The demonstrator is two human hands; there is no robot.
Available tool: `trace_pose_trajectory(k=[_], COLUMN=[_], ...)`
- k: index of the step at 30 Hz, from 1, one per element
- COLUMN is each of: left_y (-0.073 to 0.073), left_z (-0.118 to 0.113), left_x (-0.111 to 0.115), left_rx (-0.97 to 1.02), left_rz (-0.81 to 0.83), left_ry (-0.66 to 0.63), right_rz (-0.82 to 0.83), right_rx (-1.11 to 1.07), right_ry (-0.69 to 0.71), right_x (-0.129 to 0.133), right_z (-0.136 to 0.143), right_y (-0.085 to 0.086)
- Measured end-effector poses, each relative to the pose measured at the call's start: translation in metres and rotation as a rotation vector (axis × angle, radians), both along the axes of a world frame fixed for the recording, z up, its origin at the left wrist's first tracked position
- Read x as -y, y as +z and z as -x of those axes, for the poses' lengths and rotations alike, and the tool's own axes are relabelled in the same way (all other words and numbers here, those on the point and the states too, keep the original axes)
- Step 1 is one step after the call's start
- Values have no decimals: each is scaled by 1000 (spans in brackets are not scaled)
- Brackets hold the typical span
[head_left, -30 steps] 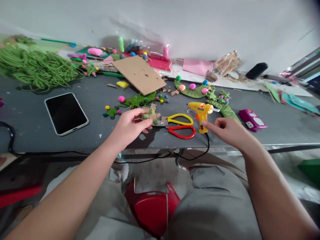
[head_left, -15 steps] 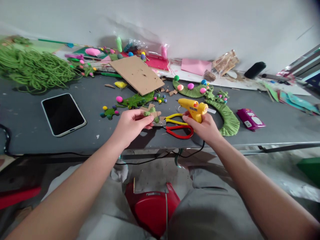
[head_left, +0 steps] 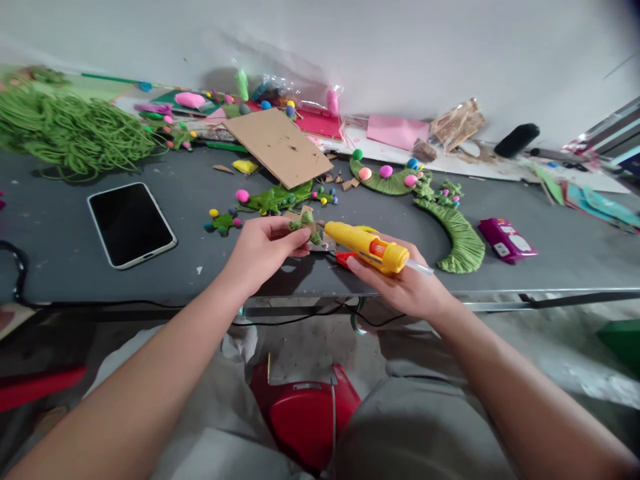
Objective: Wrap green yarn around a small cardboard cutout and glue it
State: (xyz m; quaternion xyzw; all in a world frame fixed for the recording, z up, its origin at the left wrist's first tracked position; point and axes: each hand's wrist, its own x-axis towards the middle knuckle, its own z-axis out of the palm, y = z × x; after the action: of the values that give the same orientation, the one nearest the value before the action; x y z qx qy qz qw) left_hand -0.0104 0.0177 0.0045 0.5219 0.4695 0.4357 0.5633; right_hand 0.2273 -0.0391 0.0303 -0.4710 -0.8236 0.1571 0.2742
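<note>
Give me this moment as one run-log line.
left hand: holding yarn-wrapped piece | right hand: holding yellow glue gun, pointed toward piece | scissors: partly hidden | phone: screen dark

Along the front edge of the bench (head_left: 555,267), a bare strip between the phone (head_left: 133,227) and the left hand (head_left: 265,250) would let a hand pass. Between the two hands, the glue gun (head_left: 357,238) and the scissors (head_left: 344,258) beneath it block the way. Right of the right hand (head_left: 415,287), the curved green piece (head_left: 457,237) and the purple packet (head_left: 507,239) obstruct; past them, open surface reaches toward the front right corner. The yarn heap (head_left: 75,130) fills the back left corner.
</note>
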Motion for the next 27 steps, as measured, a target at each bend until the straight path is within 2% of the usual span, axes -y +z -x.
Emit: trace_pose_trajectory(k=[27], left_y=[3], left_z=[0], left_x=[0], left_rx=[-57], left_rz=[-25], left_ry=[-15], right_rz=[35], right_rx=[40], right_ry=[17], right_x=[-2], right_z=[4], right_y=[-1])
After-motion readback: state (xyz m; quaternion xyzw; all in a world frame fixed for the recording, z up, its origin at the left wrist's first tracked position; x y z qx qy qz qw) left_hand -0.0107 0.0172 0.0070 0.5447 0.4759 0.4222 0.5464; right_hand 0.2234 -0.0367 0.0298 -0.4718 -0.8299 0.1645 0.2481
